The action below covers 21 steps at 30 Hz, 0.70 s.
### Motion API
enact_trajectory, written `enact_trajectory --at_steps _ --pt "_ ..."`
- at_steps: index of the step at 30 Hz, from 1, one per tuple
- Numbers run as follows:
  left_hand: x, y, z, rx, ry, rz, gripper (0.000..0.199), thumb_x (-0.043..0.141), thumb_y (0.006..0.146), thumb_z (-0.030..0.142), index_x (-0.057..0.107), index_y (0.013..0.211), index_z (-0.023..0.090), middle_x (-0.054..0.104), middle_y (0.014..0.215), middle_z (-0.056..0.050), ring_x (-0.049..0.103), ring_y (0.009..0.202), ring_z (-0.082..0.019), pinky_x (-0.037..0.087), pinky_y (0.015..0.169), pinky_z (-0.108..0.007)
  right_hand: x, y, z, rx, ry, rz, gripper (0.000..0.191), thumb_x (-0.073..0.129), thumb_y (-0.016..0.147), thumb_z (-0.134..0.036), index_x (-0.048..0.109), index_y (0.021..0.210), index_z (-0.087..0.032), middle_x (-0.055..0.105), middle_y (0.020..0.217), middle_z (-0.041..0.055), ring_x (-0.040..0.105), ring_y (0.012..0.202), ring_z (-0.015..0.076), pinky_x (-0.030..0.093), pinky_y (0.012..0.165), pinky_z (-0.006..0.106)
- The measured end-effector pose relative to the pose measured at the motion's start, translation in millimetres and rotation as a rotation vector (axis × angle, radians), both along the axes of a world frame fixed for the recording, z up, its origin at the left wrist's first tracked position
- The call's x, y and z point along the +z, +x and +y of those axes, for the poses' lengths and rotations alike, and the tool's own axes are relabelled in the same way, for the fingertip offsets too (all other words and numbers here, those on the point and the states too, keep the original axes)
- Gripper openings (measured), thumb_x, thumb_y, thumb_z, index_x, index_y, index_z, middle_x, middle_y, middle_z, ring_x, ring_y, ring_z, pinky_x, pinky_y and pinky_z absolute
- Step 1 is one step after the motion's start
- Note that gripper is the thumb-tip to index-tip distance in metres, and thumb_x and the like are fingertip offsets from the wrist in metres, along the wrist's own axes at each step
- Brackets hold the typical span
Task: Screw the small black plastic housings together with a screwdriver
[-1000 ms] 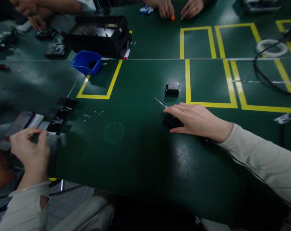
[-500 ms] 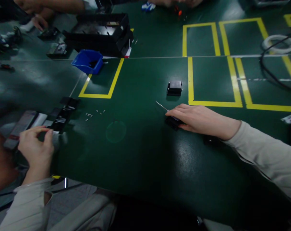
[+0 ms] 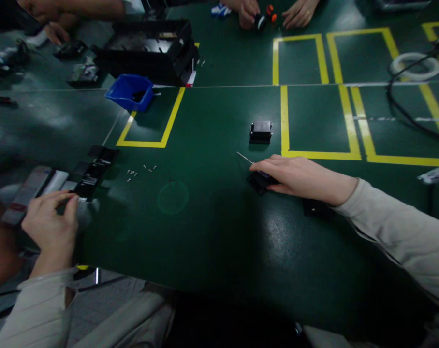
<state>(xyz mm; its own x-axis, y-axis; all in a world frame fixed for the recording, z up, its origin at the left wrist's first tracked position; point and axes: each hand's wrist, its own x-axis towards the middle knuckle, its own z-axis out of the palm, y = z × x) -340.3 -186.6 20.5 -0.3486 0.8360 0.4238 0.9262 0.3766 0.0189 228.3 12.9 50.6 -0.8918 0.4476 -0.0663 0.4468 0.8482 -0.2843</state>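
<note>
My left hand [image 3: 52, 217] is closed at the left, thumb and forefinger pinched at the near end of a row of black parts [image 3: 92, 176]. My right hand [image 3: 288, 179] is closed round a dark tool with a thin metal shaft [image 3: 244, 157] that points up and left. Under its fingers lies a small black part [image 3: 258, 183], partly hidden. A black block [image 3: 261, 132] with metal pins stands just beyond. Several small screws [image 3: 132, 174] are scattered right of the black row. Another dark part [image 3: 314, 208] sits below my right wrist.
A blue bin [image 3: 130, 92] stands before a large black tray [image 3: 143, 55]. Other people's hands are at the top [image 3: 299, 13] and upper left. A cable crosses a white ring [image 3: 415, 66] at the right. A phone-like object [image 3: 27, 193] lies far left.
The view has shifted slightly. At the top, another person's hands have come further into view with a dark and white object. My own hands have stayed nearly in place.
</note>
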Motion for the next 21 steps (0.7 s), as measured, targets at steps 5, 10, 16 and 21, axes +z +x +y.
enact_trajectory --at_steps 5,10,16,21 --pt "-0.8 -2 -3 -0.028 0.008 0.034 0.033 0.054 0.096 0.045 0.068 0.103 0.016 0.073 0.116 -0.005 0.068 0.115 -0.025 0.051 0.104 -0.041 2.4 1 3 -0.040 -0.058 -0.025 0.053 0.061 0.093 -0.024 0.047 0.143 -0.018 0.065 0.126 0.0141 0.067 0.108 0.0275 0.053 0.088 0.037" --pt "-2.9 -3 -6 -0.031 0.009 0.030 0.034 0.053 0.097 0.045 0.069 0.110 0.018 0.073 0.121 -0.004 0.068 0.117 -0.025 0.050 0.106 -0.040 0.4 2 6 -0.063 -0.121 -0.017 0.052 0.061 0.093 -0.026 0.048 0.143 -0.020 0.065 0.125 0.0138 0.068 0.108 0.0305 0.053 0.090 0.043" --pt "-5.2 -10 -7 0.006 -0.014 0.062 0.041 0.052 0.096 0.046 0.068 0.121 0.018 0.073 0.122 -0.006 0.069 0.114 -0.025 0.051 0.103 -0.038 -1.3 4 9 -0.069 -0.145 0.000 0.053 0.062 0.091 -0.028 0.048 0.142 -0.020 0.065 0.124 0.0135 0.068 0.108 0.0298 0.053 0.091 0.043" --pt "-2.5 -5 -7 0.058 -0.031 0.041 0.049 0.048 0.095 0.054 0.067 0.123 0.017 0.072 0.118 -0.009 0.067 0.109 -0.027 0.050 0.101 -0.038 0.6 5 10 -0.079 -0.155 0.013 0.053 0.063 0.091 -0.029 0.048 0.141 -0.020 0.066 0.123 0.0129 0.068 0.107 0.0289 0.053 0.089 0.040"
